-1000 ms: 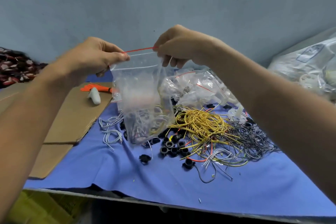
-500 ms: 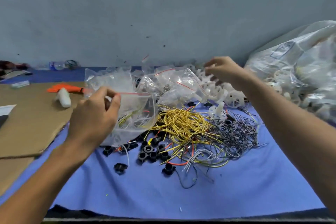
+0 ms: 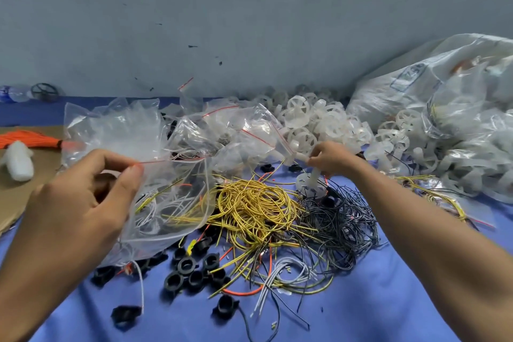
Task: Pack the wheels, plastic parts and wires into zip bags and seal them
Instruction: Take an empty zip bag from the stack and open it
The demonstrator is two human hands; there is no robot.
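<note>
The left hand (image 3: 80, 200) pinches the zip bag (image 3: 172, 200) at its red seal line, which runs level toward the right, the bag hanging over the blue worktop (image 3: 361, 314). The right hand (image 3: 329, 158) grips a white wheel's (image 3: 309, 186) upright axle beside the yellow wires (image 3: 249, 203).

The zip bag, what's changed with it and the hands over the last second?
The right hand let go of the zip bag top, reached right and forward, and its fingers closed on a white wheel by its axle. The left hand alone lowered the bag toward the table, still pinching its red strip. The yellow wires, black wires and black parts stayed put on the blue cloth.
</note>
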